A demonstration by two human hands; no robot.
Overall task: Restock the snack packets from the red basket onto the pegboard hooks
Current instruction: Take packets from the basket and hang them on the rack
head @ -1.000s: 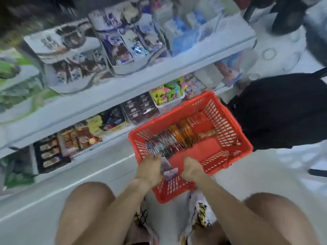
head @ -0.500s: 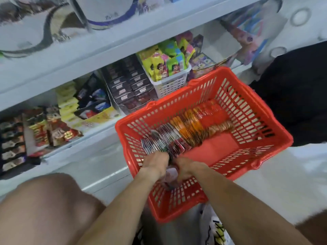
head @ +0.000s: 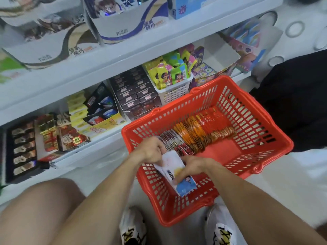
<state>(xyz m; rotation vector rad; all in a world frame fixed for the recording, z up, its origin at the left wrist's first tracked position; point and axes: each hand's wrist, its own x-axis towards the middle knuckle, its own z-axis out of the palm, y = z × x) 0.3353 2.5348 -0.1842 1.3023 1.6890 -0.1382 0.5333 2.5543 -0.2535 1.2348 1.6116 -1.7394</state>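
Red basket [head: 254, 157] beside shelf [head: 99, 68]; both hands' [head: 150, 150] [head: 192, 165] grip pinching white packet [head: 174, 171].

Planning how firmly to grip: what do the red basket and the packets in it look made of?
Red basket: moulded plastic, judging by its slotted lattice walls and smooth glossy rim. Snack packets: thin glossy film or foil, apparently; the row's edges glint, though blur leaves this uncertain.

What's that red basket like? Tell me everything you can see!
The red basket looks like plastic, with slotted walls all round and a solid rim. It sits on the pale floor below the shelves, between the person's knees and above their shoes. Inside, a row of snack packets stands on edge, dark red, orange and brown, leaving part of the bottom bare. Both hands, left hand and right hand, reach in over its near corner, holding a white and blue stack of packets.
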